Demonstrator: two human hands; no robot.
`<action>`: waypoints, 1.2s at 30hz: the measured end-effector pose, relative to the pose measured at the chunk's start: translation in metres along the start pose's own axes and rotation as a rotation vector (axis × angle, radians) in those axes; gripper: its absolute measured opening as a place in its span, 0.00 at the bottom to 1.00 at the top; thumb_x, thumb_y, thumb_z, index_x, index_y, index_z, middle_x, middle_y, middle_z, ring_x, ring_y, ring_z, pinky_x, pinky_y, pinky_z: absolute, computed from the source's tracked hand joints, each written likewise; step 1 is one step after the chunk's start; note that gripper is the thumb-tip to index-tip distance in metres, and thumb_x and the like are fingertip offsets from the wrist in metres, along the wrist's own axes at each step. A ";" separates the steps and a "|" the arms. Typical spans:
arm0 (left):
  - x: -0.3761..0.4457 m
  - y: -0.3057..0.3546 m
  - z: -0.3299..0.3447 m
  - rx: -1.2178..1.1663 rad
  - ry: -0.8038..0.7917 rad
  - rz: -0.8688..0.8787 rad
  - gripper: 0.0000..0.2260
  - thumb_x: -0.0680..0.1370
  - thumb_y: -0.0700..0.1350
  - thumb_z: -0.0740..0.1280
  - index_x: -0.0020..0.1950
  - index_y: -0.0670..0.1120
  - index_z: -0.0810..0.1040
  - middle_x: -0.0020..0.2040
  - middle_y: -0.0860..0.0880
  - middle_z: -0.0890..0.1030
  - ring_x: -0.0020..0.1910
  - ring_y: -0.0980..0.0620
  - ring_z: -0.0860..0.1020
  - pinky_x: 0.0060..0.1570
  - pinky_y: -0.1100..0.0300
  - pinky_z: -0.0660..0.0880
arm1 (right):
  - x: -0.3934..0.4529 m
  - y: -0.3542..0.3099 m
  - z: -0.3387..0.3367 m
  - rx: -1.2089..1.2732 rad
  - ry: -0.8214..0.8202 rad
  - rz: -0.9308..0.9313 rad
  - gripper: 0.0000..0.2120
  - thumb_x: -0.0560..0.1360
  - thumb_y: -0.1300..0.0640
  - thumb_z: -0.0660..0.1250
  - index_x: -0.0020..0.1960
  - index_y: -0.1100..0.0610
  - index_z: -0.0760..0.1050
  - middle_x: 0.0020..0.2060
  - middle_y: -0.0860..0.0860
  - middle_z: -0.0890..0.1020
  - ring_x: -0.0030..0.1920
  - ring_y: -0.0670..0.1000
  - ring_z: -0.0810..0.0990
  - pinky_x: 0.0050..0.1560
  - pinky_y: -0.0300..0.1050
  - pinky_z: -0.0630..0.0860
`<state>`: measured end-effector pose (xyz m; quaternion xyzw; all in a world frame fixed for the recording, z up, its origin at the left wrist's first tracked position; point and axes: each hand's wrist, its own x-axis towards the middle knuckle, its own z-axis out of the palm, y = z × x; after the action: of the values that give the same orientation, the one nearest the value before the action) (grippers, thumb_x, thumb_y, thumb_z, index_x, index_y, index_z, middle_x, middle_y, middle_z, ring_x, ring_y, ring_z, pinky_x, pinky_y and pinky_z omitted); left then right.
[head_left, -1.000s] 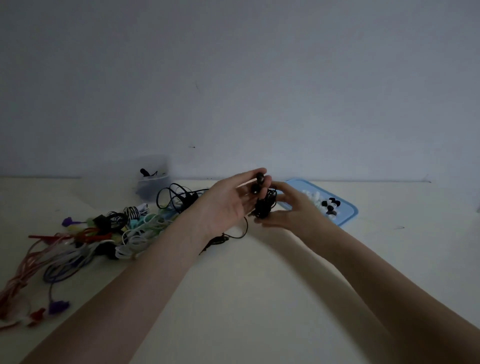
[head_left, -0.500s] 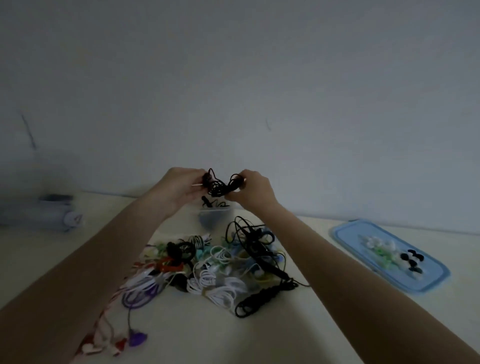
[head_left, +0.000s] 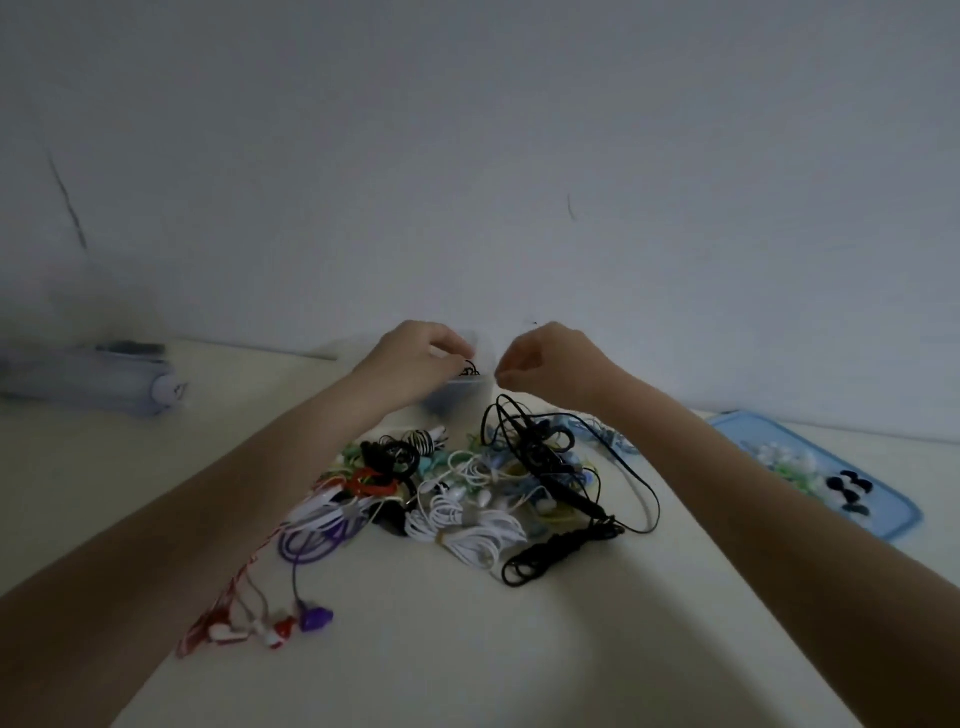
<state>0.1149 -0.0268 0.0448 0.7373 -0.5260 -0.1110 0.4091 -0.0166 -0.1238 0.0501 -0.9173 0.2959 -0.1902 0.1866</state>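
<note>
A small coiled bundle of black earphones (head_left: 470, 370) sits at the rim of a small clear container (head_left: 457, 402) by the wall. My left hand (head_left: 415, 358) hovers over the container's left side, its curled fingertips pinching the bundle. My right hand (head_left: 550, 364) is just right of the container with its fingers curled inward; I see nothing between them. A gap separates the two hands. Most of the container's inside is hidden by my left hand.
A tangled pile of earphones (head_left: 467, 493) in white, black, purple, red and green lies between my forearms. A blue tray lid (head_left: 893, 519) with small ear tips lies at the right. A grey cylindrical object (head_left: 104, 384) rests at the far left by the wall.
Both hands held the black bundle together above the pile; now they have lowered to the container and parted. The right hand has let go, and the bundle stays at the left fingertips.
</note>
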 end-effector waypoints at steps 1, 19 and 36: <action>-0.008 0.005 0.005 0.002 -0.064 0.042 0.06 0.77 0.41 0.64 0.46 0.50 0.79 0.49 0.55 0.77 0.50 0.57 0.75 0.53 0.64 0.68 | -0.012 0.004 -0.005 -0.025 -0.022 -0.011 0.07 0.74 0.58 0.68 0.49 0.59 0.82 0.43 0.51 0.82 0.42 0.46 0.77 0.40 0.31 0.70; -0.076 -0.001 0.004 0.691 -0.592 0.233 0.17 0.71 0.48 0.72 0.59 0.49 0.74 0.50 0.52 0.78 0.46 0.54 0.75 0.42 0.61 0.71 | -0.086 -0.008 0.028 -0.171 -0.194 -0.269 0.08 0.73 0.60 0.68 0.49 0.62 0.82 0.38 0.52 0.76 0.44 0.55 0.76 0.38 0.33 0.65; -0.053 0.068 0.028 -0.340 -0.232 0.114 0.04 0.73 0.45 0.70 0.47 0.49 0.79 0.40 0.52 0.82 0.35 0.63 0.79 0.40 0.74 0.74 | -0.099 0.012 -0.045 0.951 0.051 0.186 0.07 0.80 0.61 0.57 0.46 0.62 0.72 0.39 0.57 0.80 0.40 0.53 0.82 0.43 0.41 0.78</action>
<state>0.0293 -0.0024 0.0614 0.6088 -0.5842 -0.2589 0.4702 -0.1172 -0.0819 0.0595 -0.6951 0.2613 -0.3095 0.5940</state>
